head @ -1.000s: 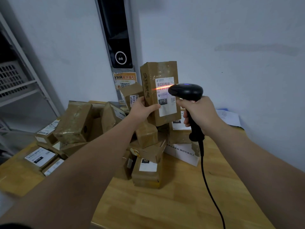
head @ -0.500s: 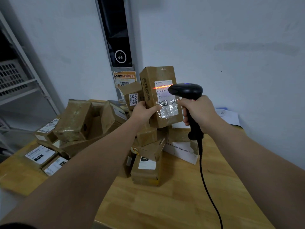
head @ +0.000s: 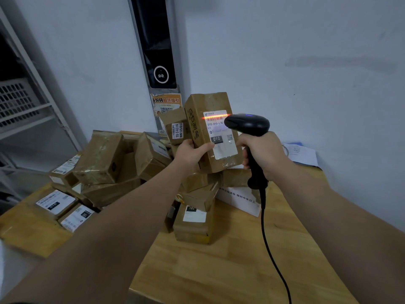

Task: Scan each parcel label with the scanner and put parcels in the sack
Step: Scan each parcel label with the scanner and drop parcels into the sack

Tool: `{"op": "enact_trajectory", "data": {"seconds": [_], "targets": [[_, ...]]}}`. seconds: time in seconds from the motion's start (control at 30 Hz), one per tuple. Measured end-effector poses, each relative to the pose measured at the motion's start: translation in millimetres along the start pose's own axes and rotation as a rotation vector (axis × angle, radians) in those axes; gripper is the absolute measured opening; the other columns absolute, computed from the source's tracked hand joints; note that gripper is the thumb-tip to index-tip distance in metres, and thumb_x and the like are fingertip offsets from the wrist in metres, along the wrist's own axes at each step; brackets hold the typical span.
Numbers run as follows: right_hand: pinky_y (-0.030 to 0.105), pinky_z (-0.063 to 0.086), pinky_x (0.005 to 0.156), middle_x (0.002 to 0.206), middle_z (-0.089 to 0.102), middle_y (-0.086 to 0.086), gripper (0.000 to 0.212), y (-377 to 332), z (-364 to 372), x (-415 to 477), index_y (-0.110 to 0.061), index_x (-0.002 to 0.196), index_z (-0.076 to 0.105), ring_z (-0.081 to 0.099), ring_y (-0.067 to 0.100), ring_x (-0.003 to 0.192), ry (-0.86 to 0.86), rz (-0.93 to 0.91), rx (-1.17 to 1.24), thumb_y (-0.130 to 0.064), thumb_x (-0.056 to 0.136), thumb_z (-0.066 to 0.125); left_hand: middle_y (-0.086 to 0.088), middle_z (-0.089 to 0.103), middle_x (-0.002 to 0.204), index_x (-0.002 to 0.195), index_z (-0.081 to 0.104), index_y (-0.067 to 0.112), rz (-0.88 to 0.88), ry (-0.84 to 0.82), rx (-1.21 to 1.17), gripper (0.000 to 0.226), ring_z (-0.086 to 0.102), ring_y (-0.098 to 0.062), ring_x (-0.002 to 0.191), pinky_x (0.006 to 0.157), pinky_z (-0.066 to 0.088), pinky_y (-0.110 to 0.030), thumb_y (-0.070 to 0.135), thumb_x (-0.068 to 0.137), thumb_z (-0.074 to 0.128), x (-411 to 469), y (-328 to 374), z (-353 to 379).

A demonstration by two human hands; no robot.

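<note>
My left hand (head: 190, 154) grips the lower left corner of a tall brown parcel (head: 201, 106), held upright above the pile. Its white label (head: 220, 137) faces me, marked 010. My right hand (head: 262, 153) grips the handle of a black scanner (head: 247, 125), whose head points at the label from the right. A red scan line lies across the barcode at the label's top. No sack is in view.
A pile of brown parcels (head: 103, 159) covers the back of the wooden table (head: 230, 266). The scanner's black cable (head: 271, 260) hangs down over the table. Papers (head: 301, 153) lie by the right wall. A metal shelf (head: 28, 115) stands at left.
The parcel has tilted and shifted slightly in my left hand, and the red line now sits on the barcode. The scanner has stayed nearly in place.
</note>
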State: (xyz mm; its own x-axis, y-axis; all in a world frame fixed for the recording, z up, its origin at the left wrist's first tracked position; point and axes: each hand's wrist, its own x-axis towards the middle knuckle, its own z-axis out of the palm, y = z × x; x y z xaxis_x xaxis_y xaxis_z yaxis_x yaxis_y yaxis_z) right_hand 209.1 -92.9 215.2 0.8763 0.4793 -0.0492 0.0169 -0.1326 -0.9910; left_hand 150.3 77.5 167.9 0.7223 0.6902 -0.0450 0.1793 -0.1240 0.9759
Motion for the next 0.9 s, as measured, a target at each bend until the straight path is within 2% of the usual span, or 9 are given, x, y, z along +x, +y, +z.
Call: {"op": "enact_trajectory", "data": {"seconds": [0.1,0.17,0.37,0.47,0.57,0.67,0.77,0.9], "targets": [[0.029,0.046,0.048,0.055,0.053,0.008,0.008,2.3,-2.6,-2.6,-0.003,0.079,0.061,0.050,0.021,0.044,-0.018,0.010,0.037,-0.011,0.081,0.064,-0.001,0.059,0.125,0.133,0.049,0.013,-0.015,0.005,0.014,0.058,0.056,-0.014,0.102,0.088,0.050,-0.031,0.033,0.084,0.072,-7.4,-3.5,0.4],[0.029,0.047,0.048,0.056,0.054,0.008,0.009,4.5,-3.4,-4.6,-0.004,0.081,0.062,0.052,0.021,0.045,-0.034,0.016,0.036,-0.012,0.082,0.065,-0.001,0.060,0.125,0.131,0.050,0.014,-0.029,0.004,-0.003,0.055,0.056,-0.015,0.102,0.091,0.050,-0.033,0.033,0.084,0.073,-9.8,-7.5,0.3],[0.028,0.049,0.047,0.058,0.055,0.008,0.009,9.3,-5.3,-13.5,-0.005,0.082,0.063,0.054,0.020,0.047,-0.058,0.008,0.034,-0.014,0.083,0.065,0.007,0.058,0.112,0.132,0.051,0.017,-0.029,-0.023,0.004,0.053,0.054,-0.011,0.098,0.086,0.048,-0.030,0.035,0.086,0.070,-19.2,-13.7,-1.2],[0.029,0.050,0.048,0.059,0.056,0.008,0.011,12.0,-4.2,-15.0,-0.004,0.086,0.064,0.055,0.021,0.048,-0.076,0.012,0.051,-0.015,0.084,0.066,0.006,0.060,0.113,0.132,0.051,0.017,-0.035,-0.050,-0.016,0.054,0.056,-0.005,0.088,0.074,0.048,-0.022,0.035,0.086,0.070,-27.0,-15.3,-4.1],[0.031,0.053,0.054,0.062,0.058,0.009,0.015,19.3,-3.1,-15.2,-0.002,0.090,0.065,0.058,0.021,0.052,-0.042,0.024,0.103,-0.016,0.084,0.067,0.010,0.061,0.101,0.129,0.052,0.017,-0.052,-0.061,-0.068,0.049,0.058,-0.003,0.083,0.059,0.048,-0.016,0.032,0.087,0.070,-40.2,-17.4,-10.5],[0.035,0.055,0.063,0.066,0.060,0.009,0.014,36.1,-1.0,-16.3,-0.004,0.094,0.063,0.059,0.021,0.057,0.011,0.097,0.208,-0.016,0.086,0.066,0.005,0.065,0.108,0.127,0.053,0.015,-0.063,-0.023,-0.091,0.049,0.063,-0.008,0.090,0.064,0.052,-0.019,0.032,0.086,0.071,-52.2,-30.0,-21.9],[0.038,0.055,0.065,0.068,0.060,0.010,0.014,58.6,7.9,-20.7,-0.004,0.091,0.062,0.060,0.023,0.061,0.018,0.204,0.251,-0.015,0.086,0.067,-0.001,0.065,0.118,0.133,0.050,0.009,-0.099,-0.016,-0.104,0.061,0.065,-0.018,0.102,0.076,0.057,-0.028,0.036,0.084,0.072,-65.2,-52.6,-39.9],[0.037,0.055,0.067,0.075,0.060,0.009,0.009,84.0,40.8,-36.4,-0.006,0.087,0.063,0.062,0.023,0.072,-0.066,0.297,0.210,-0.015,0.087,0.066,0.005,0.065,0.111,0.133,0.049,0.013,-0.107,-0.025,-0.136,0.053,0.065,-0.010,0.096,0.068,0.053,-0.021,0.033,0.088,0.069,-88.7,-80.3,-75.1]]}}
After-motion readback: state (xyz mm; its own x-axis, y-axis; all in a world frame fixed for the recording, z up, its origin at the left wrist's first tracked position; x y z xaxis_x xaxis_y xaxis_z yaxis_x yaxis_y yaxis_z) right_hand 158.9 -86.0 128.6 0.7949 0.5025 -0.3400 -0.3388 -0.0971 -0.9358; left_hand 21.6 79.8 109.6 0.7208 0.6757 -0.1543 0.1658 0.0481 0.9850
